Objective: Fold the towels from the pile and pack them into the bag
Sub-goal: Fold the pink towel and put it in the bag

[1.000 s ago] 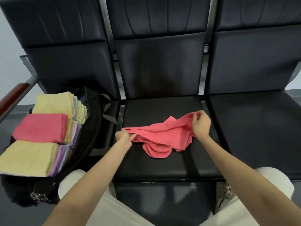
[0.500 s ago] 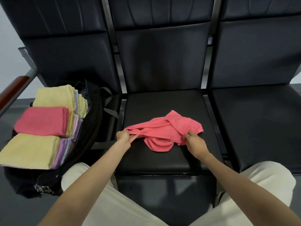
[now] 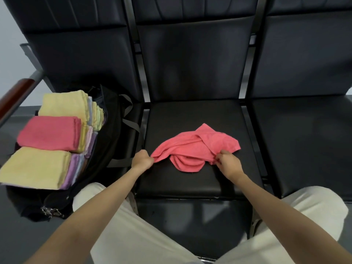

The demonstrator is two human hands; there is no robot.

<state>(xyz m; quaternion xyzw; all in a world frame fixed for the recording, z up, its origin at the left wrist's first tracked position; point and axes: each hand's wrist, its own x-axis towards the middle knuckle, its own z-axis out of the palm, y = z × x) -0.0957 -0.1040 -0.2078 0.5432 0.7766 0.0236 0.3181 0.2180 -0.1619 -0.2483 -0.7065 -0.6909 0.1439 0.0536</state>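
Three black padded seats (image 3: 194,60) span the frame; at lower left an open black bag (image 3: 106,141) holds stacks of folded towels (image 3: 47,132) in yellow, pink and purple. At centre, a crumpled pink towel (image 3: 196,147) lies on the middle seat cushion. My left hand (image 3: 142,159) grips its left corner with curled fingers, and my right hand (image 3: 227,161) pinches its near right edge.
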